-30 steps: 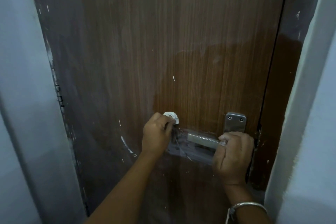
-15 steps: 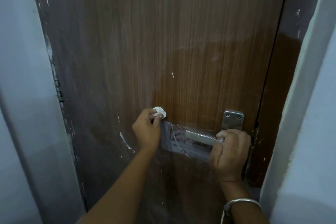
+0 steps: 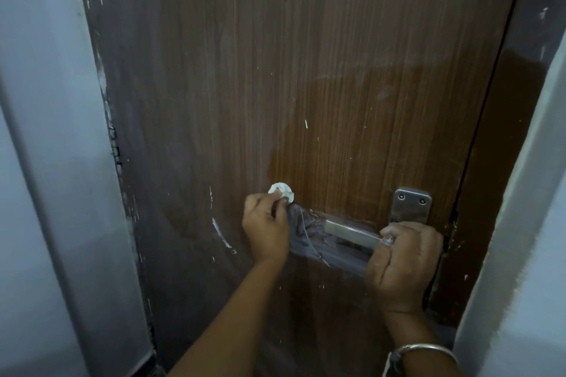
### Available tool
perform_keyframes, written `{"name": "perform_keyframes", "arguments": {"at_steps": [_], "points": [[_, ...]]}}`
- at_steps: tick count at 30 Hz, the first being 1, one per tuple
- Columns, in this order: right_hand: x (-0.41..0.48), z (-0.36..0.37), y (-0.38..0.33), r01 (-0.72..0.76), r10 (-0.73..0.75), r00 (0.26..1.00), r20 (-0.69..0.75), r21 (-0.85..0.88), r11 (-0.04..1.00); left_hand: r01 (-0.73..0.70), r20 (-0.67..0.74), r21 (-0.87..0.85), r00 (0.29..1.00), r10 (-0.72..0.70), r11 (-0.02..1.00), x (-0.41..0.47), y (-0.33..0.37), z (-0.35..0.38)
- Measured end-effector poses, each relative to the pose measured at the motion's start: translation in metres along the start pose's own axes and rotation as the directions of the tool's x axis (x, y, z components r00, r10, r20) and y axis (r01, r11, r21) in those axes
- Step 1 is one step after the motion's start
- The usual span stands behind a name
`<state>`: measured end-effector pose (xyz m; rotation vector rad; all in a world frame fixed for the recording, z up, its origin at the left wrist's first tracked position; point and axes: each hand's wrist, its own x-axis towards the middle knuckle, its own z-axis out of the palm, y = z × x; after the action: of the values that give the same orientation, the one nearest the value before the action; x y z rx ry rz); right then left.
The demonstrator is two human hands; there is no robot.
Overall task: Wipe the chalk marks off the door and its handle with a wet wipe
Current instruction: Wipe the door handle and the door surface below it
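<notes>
A brown wood-grain door (image 3: 321, 70) fills the view. Its metal lever handle (image 3: 352, 234) sticks out leftward from a steel plate (image 3: 412, 205) low on the right. My right hand (image 3: 404, 266) is closed around the handle's base. My left hand (image 3: 266, 229) presses a crumpled white wet wipe (image 3: 281, 192) against the door just left of the handle's tip. A pale smeared chalk patch (image 3: 324, 246) lies behind and under the handle. A curved white chalk stroke (image 3: 221, 232) sits left of my left hand.
Pale grey walls (image 3: 46, 162) flank the door on both sides, close in. The dark door frame (image 3: 505, 162) runs down the right, with a chipped edge beside the handle plate. Small white flecks dot the door. A metal bangle (image 3: 425, 349) circles my right wrist.
My left hand with the wipe slid left along the door, away from the handle's tip, and now sits slightly back to the right. My right hand has kept its grip on the handle.
</notes>
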<state>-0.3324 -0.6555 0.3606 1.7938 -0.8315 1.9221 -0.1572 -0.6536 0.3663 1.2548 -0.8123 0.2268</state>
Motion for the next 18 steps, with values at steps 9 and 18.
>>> {"name": "perform_keyframes", "arguments": {"at_steps": [9, 18], "points": [[0.0, 0.002, 0.001, 0.007, -0.007, 0.999, -0.039, 0.017, 1.0, 0.094, 0.009, -0.017, 0.996, -0.094, 0.995, -0.042, 0.025, 0.015], [0.001, 0.001, 0.0, 0.029, -0.029, 0.999, -0.033, 0.01, 1.0, -0.031, 0.311, 0.063, 0.95, 0.009, 0.998, -0.064, 0.026, 0.007]]}}
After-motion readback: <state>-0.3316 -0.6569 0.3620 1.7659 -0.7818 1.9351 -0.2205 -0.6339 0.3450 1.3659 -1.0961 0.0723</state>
